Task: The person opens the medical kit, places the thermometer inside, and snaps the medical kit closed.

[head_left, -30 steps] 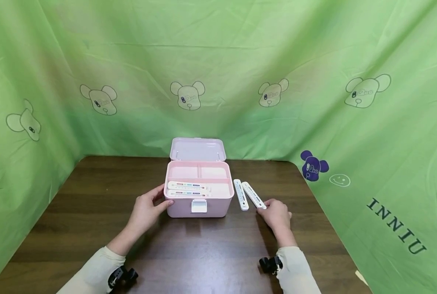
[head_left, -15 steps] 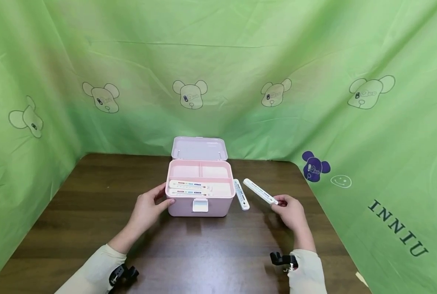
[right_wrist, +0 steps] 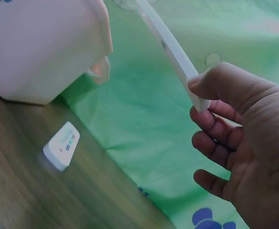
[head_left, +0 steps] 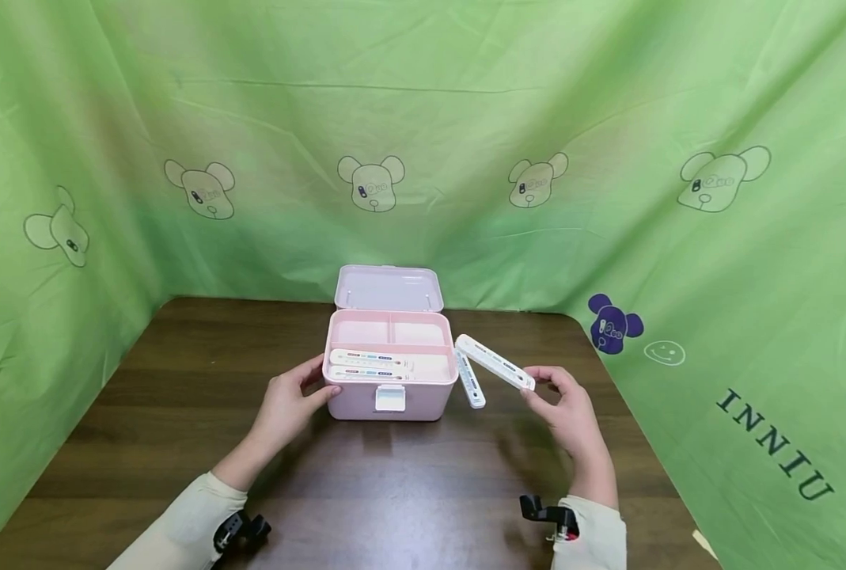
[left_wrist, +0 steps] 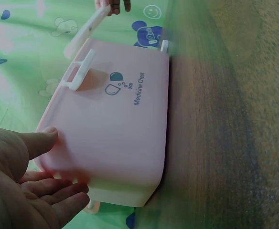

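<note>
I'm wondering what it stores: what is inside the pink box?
In the pink box, two slim white printed cases show in the front compartment; I see nothing in the two rear ones. Anything beneath the cases or below the compartments is covered.

A makeshift, curtained-off space: green cartoon-print cloth (head_left: 451,95) is hanging along a brown wood-grain worktop's (head_left: 180,380) far and side edges.

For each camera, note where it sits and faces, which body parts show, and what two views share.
Head: worn there, facing forward and down at the pink box; left hand, right hand, sleeves show.
Left wrist: worn there, facing the box's printed front; left hand, part of right hand.
Right wrist: worn there, facing the held white stick; right hand shows.
Both wrist views share the box and stick.
</note>
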